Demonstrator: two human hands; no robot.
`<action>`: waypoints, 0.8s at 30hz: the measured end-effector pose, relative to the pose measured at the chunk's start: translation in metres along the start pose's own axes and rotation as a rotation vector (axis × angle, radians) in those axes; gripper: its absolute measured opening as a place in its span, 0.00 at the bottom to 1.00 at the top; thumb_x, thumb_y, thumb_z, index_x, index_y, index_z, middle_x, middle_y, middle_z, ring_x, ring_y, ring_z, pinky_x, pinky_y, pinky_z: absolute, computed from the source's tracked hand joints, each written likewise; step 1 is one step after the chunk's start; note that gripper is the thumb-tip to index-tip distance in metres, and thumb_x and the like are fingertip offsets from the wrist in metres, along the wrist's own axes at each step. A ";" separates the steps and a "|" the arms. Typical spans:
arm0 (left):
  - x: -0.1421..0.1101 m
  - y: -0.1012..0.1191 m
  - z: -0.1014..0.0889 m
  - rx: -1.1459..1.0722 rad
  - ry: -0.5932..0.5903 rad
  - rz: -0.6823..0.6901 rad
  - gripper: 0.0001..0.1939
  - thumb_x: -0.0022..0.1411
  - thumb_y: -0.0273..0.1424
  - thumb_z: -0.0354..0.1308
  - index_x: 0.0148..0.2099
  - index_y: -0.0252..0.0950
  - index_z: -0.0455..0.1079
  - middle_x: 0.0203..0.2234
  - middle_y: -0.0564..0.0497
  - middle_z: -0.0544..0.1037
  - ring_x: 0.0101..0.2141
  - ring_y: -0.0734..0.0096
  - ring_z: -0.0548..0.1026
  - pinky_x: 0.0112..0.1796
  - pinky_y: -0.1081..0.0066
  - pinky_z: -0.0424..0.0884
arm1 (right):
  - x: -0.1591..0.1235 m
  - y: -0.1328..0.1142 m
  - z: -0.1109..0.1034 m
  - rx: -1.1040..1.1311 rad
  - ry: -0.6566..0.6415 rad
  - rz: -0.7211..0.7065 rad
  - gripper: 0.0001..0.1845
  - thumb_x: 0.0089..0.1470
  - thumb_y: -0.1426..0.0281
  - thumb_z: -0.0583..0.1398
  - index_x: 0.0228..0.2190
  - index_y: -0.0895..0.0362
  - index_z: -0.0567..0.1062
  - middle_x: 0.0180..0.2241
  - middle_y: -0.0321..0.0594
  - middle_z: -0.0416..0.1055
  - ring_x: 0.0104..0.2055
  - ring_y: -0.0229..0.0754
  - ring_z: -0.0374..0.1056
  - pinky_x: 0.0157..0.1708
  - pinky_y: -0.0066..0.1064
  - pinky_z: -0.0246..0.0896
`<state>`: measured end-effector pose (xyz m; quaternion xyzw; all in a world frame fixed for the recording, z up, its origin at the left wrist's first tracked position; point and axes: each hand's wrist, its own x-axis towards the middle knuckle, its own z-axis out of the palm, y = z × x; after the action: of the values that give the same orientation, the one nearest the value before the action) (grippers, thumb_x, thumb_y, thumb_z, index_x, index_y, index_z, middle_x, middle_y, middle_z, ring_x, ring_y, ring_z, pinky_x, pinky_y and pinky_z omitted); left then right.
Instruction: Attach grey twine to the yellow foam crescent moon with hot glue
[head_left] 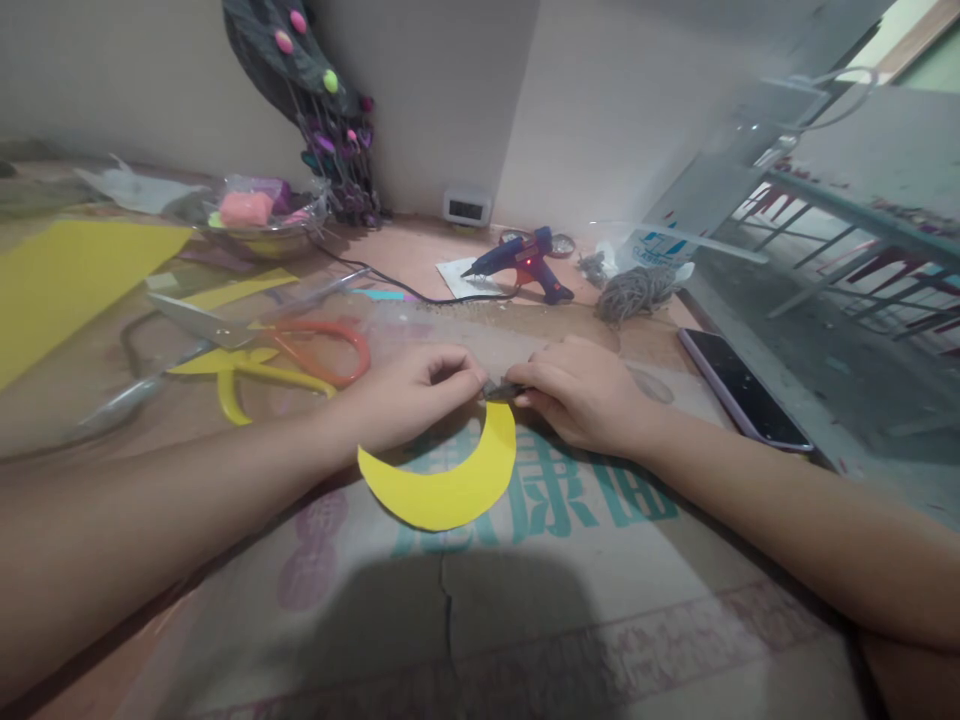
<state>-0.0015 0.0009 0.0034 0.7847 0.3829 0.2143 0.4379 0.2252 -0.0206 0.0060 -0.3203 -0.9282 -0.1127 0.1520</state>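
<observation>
A yellow paper crescent (442,495) is held above a printed sheet, with one tip up between my hands. Dark grey yarn (501,391) covers that upper tip. My left hand (427,390) is closed, its thumb and finger pinching the wrapped tip from the left. From the right, my right hand (581,395) closes its fingertips on the dark yarn. A thin dark strand (448,610) lies on the sheet below the crescent; whether it joins the wrapped yarn cannot be seen.
Orange-handled scissors (319,345), yellow-handled scissors (236,395) and yellow paper (82,285) lie left. A lit glue gun (525,265) stands behind my hands, its cord running left. Rightward are a grey yarn bundle (637,293), a phone (742,388) and the table edge.
</observation>
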 end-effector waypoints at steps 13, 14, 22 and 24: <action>0.000 -0.003 0.001 -0.011 -0.002 0.009 0.14 0.64 0.38 0.48 0.31 0.36 0.68 0.24 0.56 0.71 0.27 0.74 0.69 0.29 0.74 0.63 | -0.002 0.002 0.001 0.014 0.010 0.049 0.15 0.63 0.67 0.49 0.41 0.59 0.72 0.29 0.42 0.73 0.32 0.42 0.65 0.31 0.32 0.47; 0.001 -0.004 0.001 -0.015 -0.002 0.011 0.14 0.64 0.38 0.48 0.31 0.36 0.68 0.24 0.56 0.72 0.27 0.74 0.69 0.29 0.74 0.63 | -0.002 0.002 0.001 0.036 0.025 0.071 0.15 0.63 0.66 0.49 0.41 0.60 0.72 0.31 0.43 0.73 0.32 0.42 0.65 0.32 0.32 0.49; 0.000 -0.001 0.001 -0.042 0.027 0.045 0.14 0.64 0.38 0.49 0.31 0.35 0.68 0.24 0.55 0.73 0.27 0.74 0.69 0.30 0.74 0.64 | -0.006 0.002 -0.001 0.130 0.108 0.143 0.20 0.61 0.58 0.51 0.39 0.61 0.73 0.29 0.42 0.72 0.30 0.42 0.63 0.33 0.32 0.53; 0.001 -0.002 0.001 -0.053 0.034 0.056 0.15 0.64 0.39 0.49 0.31 0.35 0.68 0.25 0.55 0.73 0.27 0.74 0.69 0.30 0.74 0.64 | -0.005 0.001 -0.003 0.141 0.101 0.140 0.22 0.60 0.53 0.53 0.36 0.60 0.74 0.24 0.39 0.69 0.26 0.39 0.61 0.30 0.31 0.51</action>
<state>-0.0012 0.0014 0.0013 0.7795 0.3622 0.2499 0.4458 0.2298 -0.0235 0.0075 -0.3667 -0.9004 -0.0523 0.2283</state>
